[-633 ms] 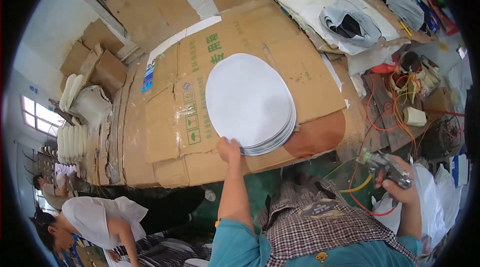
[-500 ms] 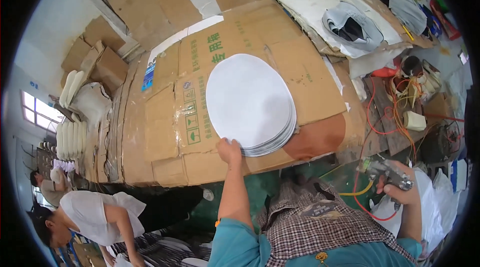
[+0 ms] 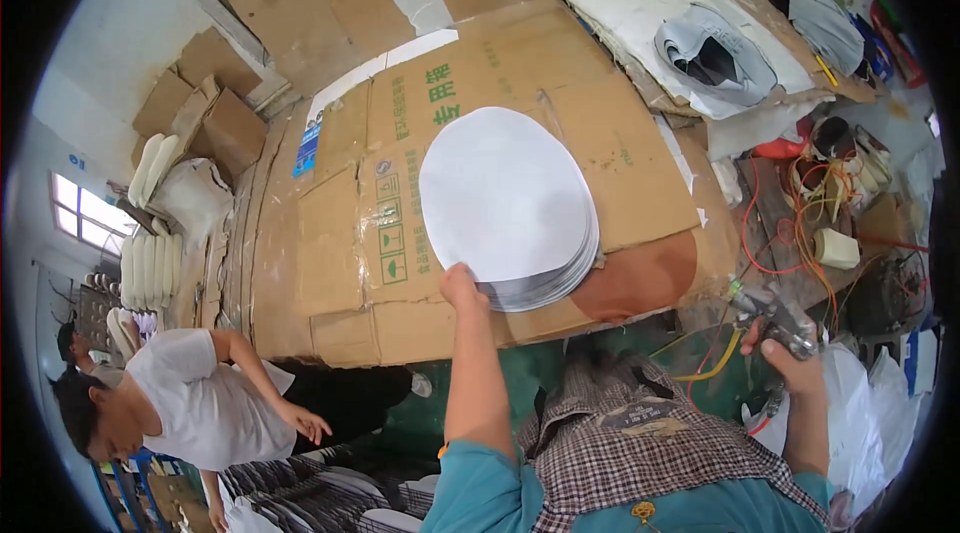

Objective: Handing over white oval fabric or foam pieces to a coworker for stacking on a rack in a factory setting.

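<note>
A stack of white oval sheets [image 3: 510, 193] lies on the cardboard-covered table in front of me. My left hand [image 3: 464, 287] pinches the near-left edge of the top sheet, which stands slightly raised off the grey-edged layers under it. Off to the right, beyond the table's near edge, my right hand [image 3: 797, 369] is closed around a metal spray gun [image 3: 782, 321]. Its nozzle end points toward the table. A red hose and a yellow hose [image 3: 722, 361] hang near the gun.
Flattened cardboard [image 3: 330, 263] covers the table, with a brown stain [image 3: 640, 283] near its front edge. A grey-white rolled piece [image 3: 715, 58] rests on the far-right white surface. Tangled hoses [image 3: 800, 233] lie at right. At lower left, a co-worker in a white shirt [image 3: 195, 388] bends over racks.
The near edge of the top sheet has risen with my left hand. My right hand has raised the spray gun slightly. The co-worker at left has lifted an arm.
</note>
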The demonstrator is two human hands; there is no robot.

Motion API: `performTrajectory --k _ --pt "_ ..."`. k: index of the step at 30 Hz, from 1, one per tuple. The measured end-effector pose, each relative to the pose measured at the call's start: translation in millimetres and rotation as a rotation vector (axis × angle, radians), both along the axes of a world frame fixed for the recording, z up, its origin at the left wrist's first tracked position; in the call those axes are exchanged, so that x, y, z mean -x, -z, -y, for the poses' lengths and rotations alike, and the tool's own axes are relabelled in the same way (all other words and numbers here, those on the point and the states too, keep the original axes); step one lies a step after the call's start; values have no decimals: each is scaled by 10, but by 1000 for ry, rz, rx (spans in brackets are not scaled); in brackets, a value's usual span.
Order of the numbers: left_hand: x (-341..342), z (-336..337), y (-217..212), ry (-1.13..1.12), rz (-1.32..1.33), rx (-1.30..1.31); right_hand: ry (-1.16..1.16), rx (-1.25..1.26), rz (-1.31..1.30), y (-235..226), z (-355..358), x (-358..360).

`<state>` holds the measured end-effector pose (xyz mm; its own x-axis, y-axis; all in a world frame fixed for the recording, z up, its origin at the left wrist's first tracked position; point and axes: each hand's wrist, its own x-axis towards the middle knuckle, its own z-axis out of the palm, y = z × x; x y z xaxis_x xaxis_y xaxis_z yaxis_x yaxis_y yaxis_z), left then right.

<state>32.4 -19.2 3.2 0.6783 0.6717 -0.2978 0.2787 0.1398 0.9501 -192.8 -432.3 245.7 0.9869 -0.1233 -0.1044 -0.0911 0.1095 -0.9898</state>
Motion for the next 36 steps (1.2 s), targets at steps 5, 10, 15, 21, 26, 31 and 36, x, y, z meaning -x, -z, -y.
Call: performTrajectory --k 5,10,15,21,26,31,36 --pt "-102 118 204 -181 101 761 -137 39 4 83 -96 -31" --pt "-412 176 -520 48 365 921 -186 79 -10 72 -70 -46" --pt "-408 -805 -1346 685 1166 1205 -160 67 9 -79 -124 20" --pt "663 -959 -2422 -78 899 639 -206 100 -21 -145 -158 110" --pt "1338 -1842 -2165 372 1007 785 -42 163 -14 -248 -187 164" --pt "1617 -1877 -2211 472 1119 742 -239 192 0 -318 -212 287" --pt "1714 -1592 -2451 564 1094 743 -262 50 3 -108 -447 231"
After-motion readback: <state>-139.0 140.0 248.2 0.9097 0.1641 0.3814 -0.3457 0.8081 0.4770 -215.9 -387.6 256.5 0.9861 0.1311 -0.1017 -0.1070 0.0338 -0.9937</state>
